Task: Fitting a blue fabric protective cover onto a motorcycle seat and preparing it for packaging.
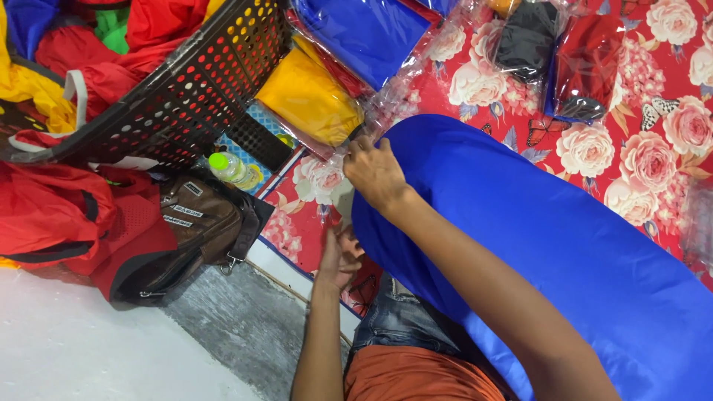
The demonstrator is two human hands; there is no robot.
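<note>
On the red flowered mat (pixel 631 160) your blue cloth (pixel 535 245) lies spread out, running from the middle of the view down to the lower right. Your right hand (pixel 375 174) sits at its upper edge, fingers closed, pinching the fabric there, just beside a yellow garment in a clear bag (pixel 308 100). Your left hand (pixel 338 256) is lower down at the cloth's near edge, fingers curled; whether they grip it, you cannot tell. Beyond them stands a dark plastic basket (pixel 200 89) of red and yellow clothes, with a brown bag (pixel 204 223) and a green-capped bottle (pixel 226 167) beside it.
</note>
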